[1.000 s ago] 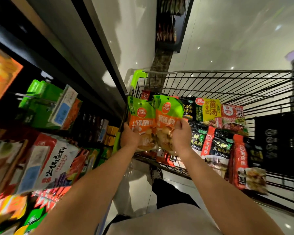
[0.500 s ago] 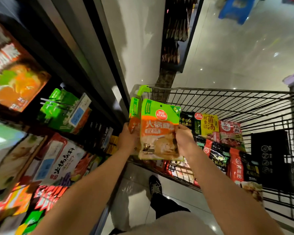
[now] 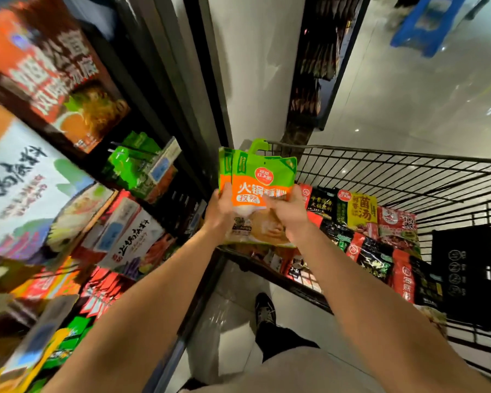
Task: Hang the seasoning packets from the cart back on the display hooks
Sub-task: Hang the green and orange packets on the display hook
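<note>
Right now two green-and-orange seasoning packets (image 3: 260, 191) are stacked together, held up above the cart's (image 3: 408, 177) near corner. Left hand (image 3: 220, 212) has its grip closed round their left edge, right hand (image 3: 288, 211) pinches the right edge — step in hand looks like carrying them to the display. Next move: swing left to the hook (image 3: 128, 147) with matching green packets (image 3: 131, 165), line up the top holes.

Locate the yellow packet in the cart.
In the head view, right of centre: the yellow packet lies in the cart among dark and red packets, just right of the right hand.
</note>
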Motion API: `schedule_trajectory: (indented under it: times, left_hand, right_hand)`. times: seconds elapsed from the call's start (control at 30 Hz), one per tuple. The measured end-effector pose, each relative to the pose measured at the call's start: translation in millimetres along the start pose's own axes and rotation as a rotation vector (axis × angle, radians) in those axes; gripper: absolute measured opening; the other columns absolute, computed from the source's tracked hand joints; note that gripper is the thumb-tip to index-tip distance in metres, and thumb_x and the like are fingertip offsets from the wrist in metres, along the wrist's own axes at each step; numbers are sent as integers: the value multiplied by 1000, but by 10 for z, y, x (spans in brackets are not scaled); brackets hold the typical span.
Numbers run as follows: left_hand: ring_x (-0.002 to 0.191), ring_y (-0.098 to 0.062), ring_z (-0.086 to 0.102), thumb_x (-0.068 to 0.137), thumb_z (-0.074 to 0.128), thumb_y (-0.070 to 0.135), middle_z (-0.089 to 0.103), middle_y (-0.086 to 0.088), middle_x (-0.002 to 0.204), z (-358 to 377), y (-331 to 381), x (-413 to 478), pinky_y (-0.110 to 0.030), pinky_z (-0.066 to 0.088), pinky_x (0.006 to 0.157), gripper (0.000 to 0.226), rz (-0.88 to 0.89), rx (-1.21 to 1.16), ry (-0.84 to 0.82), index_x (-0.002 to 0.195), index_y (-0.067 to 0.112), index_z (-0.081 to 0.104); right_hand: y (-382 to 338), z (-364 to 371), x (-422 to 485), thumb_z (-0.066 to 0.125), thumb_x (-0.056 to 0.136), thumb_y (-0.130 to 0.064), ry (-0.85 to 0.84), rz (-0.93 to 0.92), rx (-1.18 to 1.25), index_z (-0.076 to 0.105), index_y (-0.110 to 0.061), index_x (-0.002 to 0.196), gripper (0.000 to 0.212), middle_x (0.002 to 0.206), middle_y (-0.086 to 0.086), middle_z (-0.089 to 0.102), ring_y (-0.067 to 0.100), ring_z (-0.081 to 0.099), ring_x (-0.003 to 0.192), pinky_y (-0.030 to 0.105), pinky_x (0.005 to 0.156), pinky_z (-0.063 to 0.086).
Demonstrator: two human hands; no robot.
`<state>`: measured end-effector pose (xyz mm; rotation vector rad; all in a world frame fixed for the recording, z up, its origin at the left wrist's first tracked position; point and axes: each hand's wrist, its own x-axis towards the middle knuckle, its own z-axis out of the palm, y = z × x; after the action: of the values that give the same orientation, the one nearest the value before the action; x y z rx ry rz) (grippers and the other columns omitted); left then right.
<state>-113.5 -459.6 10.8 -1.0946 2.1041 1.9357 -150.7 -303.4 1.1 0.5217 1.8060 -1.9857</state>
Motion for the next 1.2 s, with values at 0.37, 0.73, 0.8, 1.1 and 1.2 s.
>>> schedule_trajectory:
  times: [0.37,0.73,0.8,1.1,1.2]
  left_hand:
    - [105,-26,65,100,63,46,68,-4,113,-1175,-517,-875,-39,49,90,35,226,132,173,119,17,61]
    - [124,-15,61,78,56,70,66,11,133,-1700,-2225,-601,-38,44,110,77,444,-27,368,140,25,60]
    - [122,-8,58,83,58,57,63,17,129,-1726,-2372,-589,-29,42,106,67,468,-41,409,141,24,59]
    - [100,-37,68,90,49,38,71,-16,110,-1893,-3250,-1732,-47,56,85,40,537,145,671,110,10,69]
    - [97,-20,68,101,53,17,70,1,114,-1949,-3350,-2231,-38,56,91,25,585,36,728,121,15,68]
  right_hand:
    - [535,815,-983,84,75,-21,-97,-40,18,39,-18,145,83,117,3,73,25,73,101,52,96,58]
    - [2183,1401,-1069,72,85,-24,-19,-512,-111,57,-18,120,38,99,-5,64,21,61,96,32,86,46]
    - [2343,1423,-932,73,88,-19,3,-619,-202,58,-22,102,20,98,0,61,23,60,93,35,81,46]
    - [2901,1059,-1827,82,80,-21,-545,-220,-70,75,-13,93,17,89,3,79,25,77,87,44,83,64]
    - [3001,1022,-2220,90,63,-28,-631,-245,-55,74,-16,112,53,99,5,80,31,76,96,57,92,59]
